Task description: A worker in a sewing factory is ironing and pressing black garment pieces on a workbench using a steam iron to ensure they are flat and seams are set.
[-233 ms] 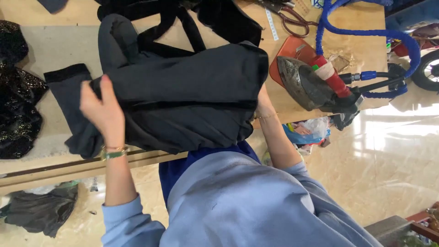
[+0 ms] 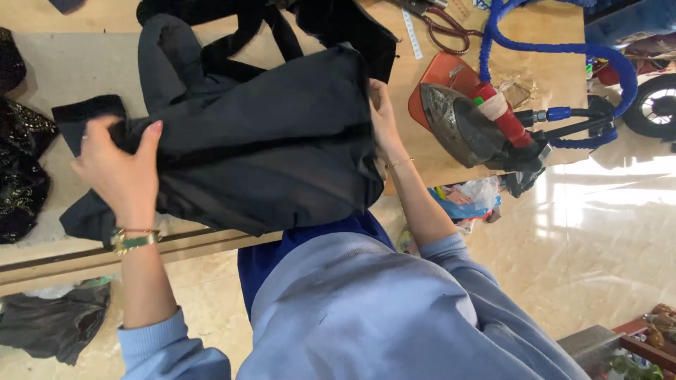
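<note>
On counter [image 2: 84, 63], black garment [image 2: 260, 141] lying bunched, lower edge hanging over near counter edge. Left hand [image 2: 116, 172] gripping garment's left end, fingers curled, thumb pressing into cloth. Right hand [image 2: 382, 116] clutching garment's right edge, fingers hidden behind cloth, so grip shape unclear. Iron [image 2: 468, 130] resting on orange pad [image 2: 440, 77] just right of right hand. Blue hose [image 2: 563, 49] looping beyond iron. Scissors [image 2: 451, 24] lying near counter's far edge. Sequinned black cloth [image 2: 21, 176] sitting at far left.
</note>
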